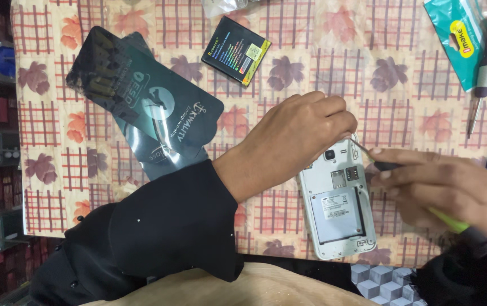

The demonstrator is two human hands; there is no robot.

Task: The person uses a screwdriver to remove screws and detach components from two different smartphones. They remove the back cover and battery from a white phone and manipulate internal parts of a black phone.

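Head view: your left hand [306, 127] clamps the top edge of a white phone [337, 201], back cover off, lying on the floral desk [311, 62]. Your right hand [447, 187], just right of the phone, is closed around a green-handled screwdriver [394, 165], its tip at the phone's top corner. A black battery [236, 50] lies well above the phone.

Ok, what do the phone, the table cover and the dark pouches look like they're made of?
Phone: white shell looks like smooth plastic, slightly glossy, back cover off and the battery bay open. Table cover: probably coated cloth or vinyl, printed with leaves and checks, with a faint sheen. Dark pouches: likely thin plastic film, since light glares off them and they curl at the edges.
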